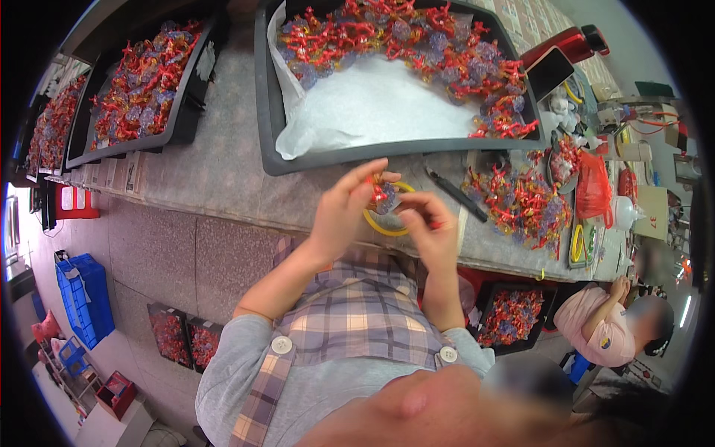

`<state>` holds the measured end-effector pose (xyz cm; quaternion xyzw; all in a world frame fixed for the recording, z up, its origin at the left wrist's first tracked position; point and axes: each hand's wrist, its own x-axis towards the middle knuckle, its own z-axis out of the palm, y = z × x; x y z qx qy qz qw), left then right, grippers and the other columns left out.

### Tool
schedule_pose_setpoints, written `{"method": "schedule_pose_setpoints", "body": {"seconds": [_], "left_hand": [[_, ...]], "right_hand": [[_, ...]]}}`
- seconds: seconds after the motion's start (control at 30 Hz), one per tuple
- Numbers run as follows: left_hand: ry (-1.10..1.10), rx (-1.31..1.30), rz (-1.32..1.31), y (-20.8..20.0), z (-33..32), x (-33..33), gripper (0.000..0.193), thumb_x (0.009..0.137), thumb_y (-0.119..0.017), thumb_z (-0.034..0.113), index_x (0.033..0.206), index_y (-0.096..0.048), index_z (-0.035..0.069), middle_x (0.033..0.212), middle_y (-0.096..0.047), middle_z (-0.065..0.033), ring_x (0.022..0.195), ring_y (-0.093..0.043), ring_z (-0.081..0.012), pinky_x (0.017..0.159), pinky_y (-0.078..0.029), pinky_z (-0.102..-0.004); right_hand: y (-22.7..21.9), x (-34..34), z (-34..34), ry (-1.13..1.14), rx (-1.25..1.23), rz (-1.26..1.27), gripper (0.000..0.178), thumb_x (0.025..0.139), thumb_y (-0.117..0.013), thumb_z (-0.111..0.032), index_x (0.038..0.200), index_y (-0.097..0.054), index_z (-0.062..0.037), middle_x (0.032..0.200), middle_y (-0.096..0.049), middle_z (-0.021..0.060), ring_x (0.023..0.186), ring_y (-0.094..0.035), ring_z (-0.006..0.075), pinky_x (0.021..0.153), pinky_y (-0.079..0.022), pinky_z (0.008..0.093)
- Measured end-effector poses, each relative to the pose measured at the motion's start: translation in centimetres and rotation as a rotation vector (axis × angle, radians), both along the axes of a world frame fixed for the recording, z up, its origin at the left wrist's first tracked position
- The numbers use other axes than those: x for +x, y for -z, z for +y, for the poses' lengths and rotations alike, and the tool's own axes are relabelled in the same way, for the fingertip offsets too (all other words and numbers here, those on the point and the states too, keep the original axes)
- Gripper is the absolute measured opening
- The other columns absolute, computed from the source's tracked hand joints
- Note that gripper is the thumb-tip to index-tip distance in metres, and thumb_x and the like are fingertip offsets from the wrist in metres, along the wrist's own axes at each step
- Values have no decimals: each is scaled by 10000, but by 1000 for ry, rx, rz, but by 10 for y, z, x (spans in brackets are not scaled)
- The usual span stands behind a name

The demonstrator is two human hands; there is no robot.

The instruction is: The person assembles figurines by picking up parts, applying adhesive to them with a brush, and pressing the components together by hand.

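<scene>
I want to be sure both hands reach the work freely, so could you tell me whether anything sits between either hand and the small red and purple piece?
Nothing visible does. The left hand and right hand both already grip the piece directly, above the yellow ring.

A large dark tray lined with white paper sat on the grey surface, beside a black tool, a red bag and blue crates on the floor.
</scene>
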<state>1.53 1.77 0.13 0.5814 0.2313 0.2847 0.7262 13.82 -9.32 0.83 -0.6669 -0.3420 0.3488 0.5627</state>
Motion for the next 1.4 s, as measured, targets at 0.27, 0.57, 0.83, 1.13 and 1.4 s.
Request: {"method": "schedule_pose_setpoints", "body": {"seconds": [0.27, 0.57, 0.83, 1.13, 1.4], "left_hand": [[145, -94, 18, 1, 3, 4, 791, 873, -287, 636, 1318, -320, -17, 875, -638, -144, 784, -635, -175, 733, -517, -291], [328, -168, 110, 2, 10, -1, 975, 751, -307, 769, 1333, -304, -14, 769, -638, -78, 794, -621, -128, 660, -505, -210], [311, -205, 7, -14, 3, -13, 858, 729, -689, 430, 1369, -270, 41, 1101, -562, -78, 1003, -557, -171, 814, -461, -282], [324, -87, 121, -13, 1, -15, 752, 733, -726, 86, 1358, -308, 75, 1159, -530, -89, 1072, -524, -178, 915, -416, -329], [282, -18, 95, -7, -5, -17, 632, 758, -682, 17, 1302, -365, 71, 1130, -533, -80, 1056, -522, -162, 904, -417, -315]], "right_hand": [[-13, 7, 12, -77, 81, 140, 191, 819, -580, -15, 997, -648, -2, 771, -525, 16, 684, -543, 72, 598, -403, 178], [0, 7, 7, -146, 115, 22, 153, 784, -615, -4, 931, -657, -2, 787, -568, 31, 683, -555, 95, 584, -411, 196], [-5, 6, -1, 47, 170, -75, 194, 716, -692, 20, 903, -660, -19, 786, -575, 13, 592, -403, 30, 508, -289, 175], [-3, 8, -6, 51, 198, -35, 189, 710, -705, 9, 892, -654, -6, 806, -591, 25, 597, -417, 31, 507, -293, 176], [-5, 6, -6, 53, 233, -104, 207, 689, -731, 1, 878, -649, -18, 834, -608, 33, 601, -430, 33, 502, -303, 169]]}}
